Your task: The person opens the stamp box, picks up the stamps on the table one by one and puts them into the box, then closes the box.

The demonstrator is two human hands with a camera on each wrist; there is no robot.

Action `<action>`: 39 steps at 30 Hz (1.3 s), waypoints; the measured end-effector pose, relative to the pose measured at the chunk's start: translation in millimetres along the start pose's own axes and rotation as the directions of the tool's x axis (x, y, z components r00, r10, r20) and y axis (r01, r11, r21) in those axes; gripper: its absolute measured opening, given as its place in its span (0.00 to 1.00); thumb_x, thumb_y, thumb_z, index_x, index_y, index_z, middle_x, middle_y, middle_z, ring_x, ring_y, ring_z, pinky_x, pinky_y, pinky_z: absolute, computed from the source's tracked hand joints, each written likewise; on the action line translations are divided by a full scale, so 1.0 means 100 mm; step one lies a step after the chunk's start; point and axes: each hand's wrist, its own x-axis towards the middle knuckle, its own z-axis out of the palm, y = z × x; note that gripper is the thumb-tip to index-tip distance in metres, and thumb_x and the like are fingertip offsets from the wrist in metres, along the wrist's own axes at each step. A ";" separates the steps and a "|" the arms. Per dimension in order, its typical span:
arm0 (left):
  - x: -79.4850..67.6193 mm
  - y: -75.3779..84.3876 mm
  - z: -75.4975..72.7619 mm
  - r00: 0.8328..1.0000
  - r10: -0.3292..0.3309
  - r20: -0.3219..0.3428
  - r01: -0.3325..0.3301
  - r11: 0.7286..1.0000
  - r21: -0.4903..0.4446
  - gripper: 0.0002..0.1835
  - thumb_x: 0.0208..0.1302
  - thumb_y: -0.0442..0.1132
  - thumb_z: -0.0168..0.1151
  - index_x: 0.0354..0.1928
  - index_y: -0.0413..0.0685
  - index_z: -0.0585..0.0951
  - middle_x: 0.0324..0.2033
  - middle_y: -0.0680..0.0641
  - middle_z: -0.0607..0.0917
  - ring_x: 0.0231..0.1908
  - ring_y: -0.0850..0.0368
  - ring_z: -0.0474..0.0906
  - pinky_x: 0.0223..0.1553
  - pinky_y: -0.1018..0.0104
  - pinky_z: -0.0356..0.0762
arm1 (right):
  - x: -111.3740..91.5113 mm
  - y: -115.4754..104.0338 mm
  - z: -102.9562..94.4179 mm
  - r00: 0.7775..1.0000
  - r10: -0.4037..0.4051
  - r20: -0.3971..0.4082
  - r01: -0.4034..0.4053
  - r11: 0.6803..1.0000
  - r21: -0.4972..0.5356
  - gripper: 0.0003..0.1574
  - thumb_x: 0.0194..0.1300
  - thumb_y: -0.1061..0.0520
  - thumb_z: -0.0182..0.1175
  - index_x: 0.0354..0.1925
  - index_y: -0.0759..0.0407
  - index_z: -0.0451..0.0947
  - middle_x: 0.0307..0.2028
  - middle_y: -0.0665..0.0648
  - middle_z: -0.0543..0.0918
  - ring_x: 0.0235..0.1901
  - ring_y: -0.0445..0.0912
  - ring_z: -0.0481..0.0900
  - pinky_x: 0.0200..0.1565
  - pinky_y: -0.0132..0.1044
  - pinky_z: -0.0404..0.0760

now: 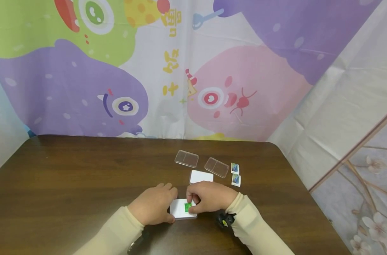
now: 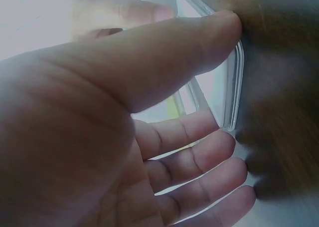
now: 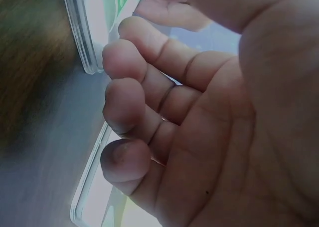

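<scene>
A flat clear plastic case [image 1: 190,218] lies near the table's front, with a white card [image 1: 177,209] in it. My left hand [image 1: 153,205] holds the case's left end between thumb and fingers; the left wrist view shows the thumb [image 2: 199,42] over its edge. A small green stamp [image 1: 187,208] lies against the right part of the card. My right hand [image 1: 212,195] reaches in from the right and pinches the stamp at its right edge with thumb and index finger. In the right wrist view the other fingers [image 3: 124,105] are curled and hold nothing.
Just behind my right hand lies a second case with a white card [image 1: 201,176]. Two clear plastic pieces [image 1: 187,159], [image 1: 216,167] lie farther back. Two blue-green stamps [image 1: 235,168], [image 1: 236,180] are to their right. A patterned curtain [image 1: 168,120] hangs behind the brown table [image 1: 85,170].
</scene>
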 end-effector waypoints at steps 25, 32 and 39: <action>0.00 -0.01 0.01 1.000 0.016 -0.012 -0.016 1.000 0.023 0.30 0.45 0.51 0.85 0.43 0.42 0.79 0.38 0.47 0.79 0.40 0.51 0.76 0.40 0.54 0.81 | -0.06 0.02 -0.08 0.999 0.030 -0.037 -0.030 1.000 0.005 0.11 0.63 0.53 0.73 0.35 0.51 0.78 0.24 0.42 0.73 0.25 0.34 0.69 0.31 0.30 0.71; 0.00 -0.01 0.01 1.000 0.014 -0.004 -0.014 1.000 0.017 0.31 0.45 0.51 0.85 0.44 0.42 0.80 0.40 0.46 0.81 0.41 0.50 0.77 0.43 0.53 0.81 | -0.29 0.21 -0.31 0.957 0.226 -0.183 -0.244 0.967 -0.078 0.12 0.62 0.55 0.73 0.35 0.53 0.77 0.25 0.45 0.74 0.25 0.39 0.70 0.31 0.35 0.72; -0.01 -0.02 0.02 1.000 0.021 -0.016 -0.021 1.000 0.009 0.30 0.45 0.51 0.85 0.43 0.42 0.79 0.40 0.47 0.80 0.41 0.49 0.77 0.42 0.53 0.81 | -0.39 0.26 -0.35 0.871 0.439 -0.222 -0.475 0.868 -0.144 0.17 0.53 0.60 0.77 0.34 0.57 0.77 0.29 0.50 0.78 0.28 0.45 0.74 0.35 0.44 0.77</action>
